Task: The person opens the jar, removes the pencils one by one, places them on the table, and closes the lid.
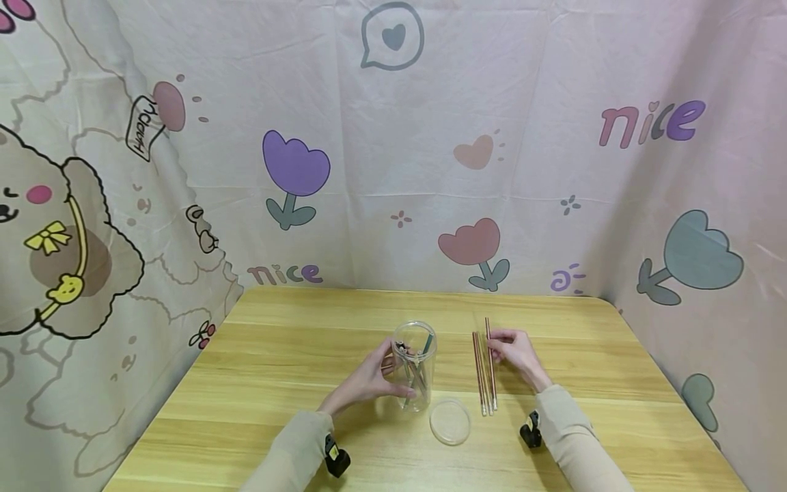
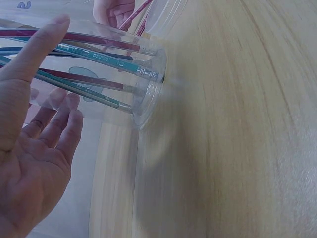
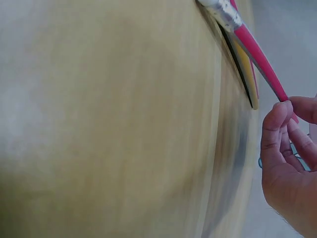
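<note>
A clear plastic jar (image 1: 430, 383) stands upright on the table, with several teal and dark red pencils (image 2: 101, 58) leaning inside it. My left hand (image 1: 367, 378) holds the jar from its left side, thumb at the front and fingers curling behind. To the right, my right hand (image 1: 518, 352) pinches a red pencil (image 3: 262, 62) near its far end between thumb and fingertips. Beside that pencil, a few more pencils (image 1: 478, 372) lie side by side on the table, their eraser ends toward me.
A round clear lid (image 1: 449, 422) lies in front of the jar, between both hands. The wooden table (image 1: 295, 342) reaches back to a printed cloth (image 1: 381, 157), and another cloth hangs at the left.
</note>
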A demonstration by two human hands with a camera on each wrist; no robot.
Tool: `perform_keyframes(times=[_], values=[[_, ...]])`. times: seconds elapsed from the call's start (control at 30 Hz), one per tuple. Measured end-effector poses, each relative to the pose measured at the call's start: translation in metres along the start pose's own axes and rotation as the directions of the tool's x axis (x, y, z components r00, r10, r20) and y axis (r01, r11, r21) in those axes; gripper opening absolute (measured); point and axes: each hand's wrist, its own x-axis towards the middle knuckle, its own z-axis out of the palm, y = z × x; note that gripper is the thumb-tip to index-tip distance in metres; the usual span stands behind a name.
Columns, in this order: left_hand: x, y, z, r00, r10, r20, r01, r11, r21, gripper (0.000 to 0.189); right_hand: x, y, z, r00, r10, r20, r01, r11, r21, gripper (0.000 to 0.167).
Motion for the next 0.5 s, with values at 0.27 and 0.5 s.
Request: perform_keyframes(times=[0.27,0.5], values=[[-0.001,0.0004,-0.0002,1.0,-0.002,-0.003,0.002,1.0,0.005,0.089,0.0023,0.0037,-0.0007,0.999,0.041,0.013,-0.04,0.999,-0.022,0.039],[-0.0004,0.0007,-0.0002,1.0,-0.003,-0.001,0.003,1.0,0.007,0.089,0.0041,0.0071,0.0002,0.997,0.066,0.03,-0.065,0.997,-0.031,0.04]])
